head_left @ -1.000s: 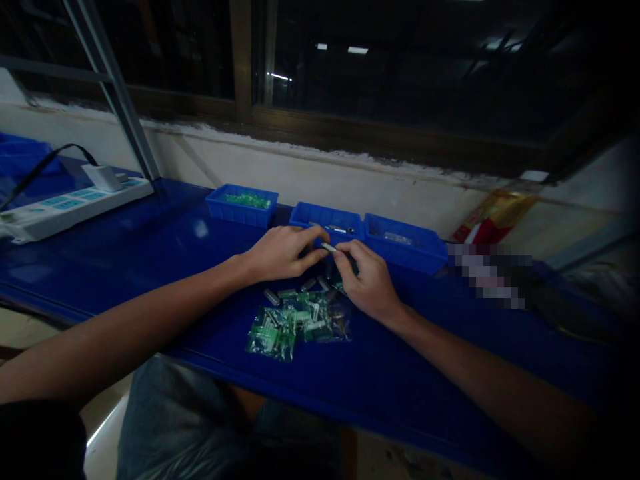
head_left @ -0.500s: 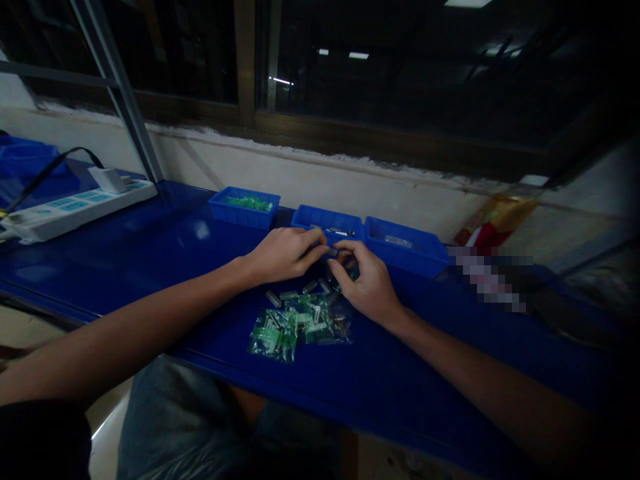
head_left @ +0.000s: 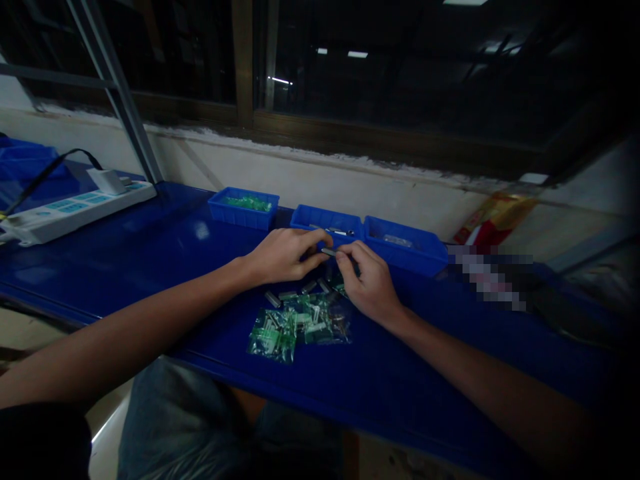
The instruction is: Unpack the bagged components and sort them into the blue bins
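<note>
Between the fingertips of my right hand (head_left: 367, 277) is a small, dark grey metal cylinder (head_left: 329, 252), pinched near its right end and slightly tilted. The thumb and curled index finger of my left hand (head_left: 287, 255) close around its left end. Just below the hands, several similar metal cylinders (head_left: 273, 299) lie loose on the blue table (head_left: 390, 380). Nearer to me are several clear plastic packets (head_left: 274, 335) with green printing and small parts inside. Part of the packet pile is covered by my right hand.
Along the wall stand a blue bin with green packets (head_left: 245, 217), a blue bin with metal parts (head_left: 305, 215) and a longer blue bin (head_left: 425, 260). A white power strip (head_left: 80, 210) with a plug lies at left. A red and gold bag (head_left: 493, 223) is at back right.
My right thumb and fingers have shifted on the cylinder, turning it so more of its length shows. My left index finger has moved slightly right. The table items stay put.
</note>
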Available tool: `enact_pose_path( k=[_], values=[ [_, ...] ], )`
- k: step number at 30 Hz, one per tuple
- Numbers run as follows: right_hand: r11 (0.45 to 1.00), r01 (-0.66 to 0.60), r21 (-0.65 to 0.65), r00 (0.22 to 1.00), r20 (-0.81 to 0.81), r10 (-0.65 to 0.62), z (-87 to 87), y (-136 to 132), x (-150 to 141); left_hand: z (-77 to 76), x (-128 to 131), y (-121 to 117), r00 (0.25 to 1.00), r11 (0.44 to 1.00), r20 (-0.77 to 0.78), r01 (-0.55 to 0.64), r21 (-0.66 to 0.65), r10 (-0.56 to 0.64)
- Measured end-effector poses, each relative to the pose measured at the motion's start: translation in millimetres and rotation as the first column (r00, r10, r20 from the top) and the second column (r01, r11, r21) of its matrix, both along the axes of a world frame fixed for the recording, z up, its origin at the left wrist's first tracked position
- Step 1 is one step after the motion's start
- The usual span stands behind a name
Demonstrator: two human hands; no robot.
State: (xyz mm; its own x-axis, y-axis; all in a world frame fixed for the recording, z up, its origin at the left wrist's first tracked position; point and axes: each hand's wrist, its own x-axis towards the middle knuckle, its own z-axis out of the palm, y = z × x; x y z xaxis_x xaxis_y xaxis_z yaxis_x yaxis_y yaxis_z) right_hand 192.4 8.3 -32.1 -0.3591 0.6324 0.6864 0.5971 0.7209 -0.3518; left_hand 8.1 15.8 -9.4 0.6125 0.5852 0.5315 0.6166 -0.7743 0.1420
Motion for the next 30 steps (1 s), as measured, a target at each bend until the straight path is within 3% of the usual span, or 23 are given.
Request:
enact_pose_path(
  k=[9,16,25,30],
  values=[
    [1.000,-0.005,-0.026,0.999,-0.050,0.003,-4.4,1.5,0.3,-1.7,1.3,1.9,0.999,0.999,-0.032,-0.041,0.026,0.041],
    [0.999,-0.033,0.035,0.999,-0.018,0.033,-2.4,0.1,-0.4,0.3,1.4,2.6,0.995,0.997,-0.067,-0.070,0.019,0.071],
    [1.000,0.025,-0.013,0.999,-0.024,-0.025,-1.0,0.6,0.4,-1.4,0.8,0.5,0.999,0.999,-0.035,0.005,-0.038,-0.006],
    [0.999,0.020,-0.026,1.000,-0.021,-0.021,-1.3,0.5,0.8,-2.4,0.6,1.3,0.999,1.000,-0.049,-0.011,-0.007,0.011]
  ],
)
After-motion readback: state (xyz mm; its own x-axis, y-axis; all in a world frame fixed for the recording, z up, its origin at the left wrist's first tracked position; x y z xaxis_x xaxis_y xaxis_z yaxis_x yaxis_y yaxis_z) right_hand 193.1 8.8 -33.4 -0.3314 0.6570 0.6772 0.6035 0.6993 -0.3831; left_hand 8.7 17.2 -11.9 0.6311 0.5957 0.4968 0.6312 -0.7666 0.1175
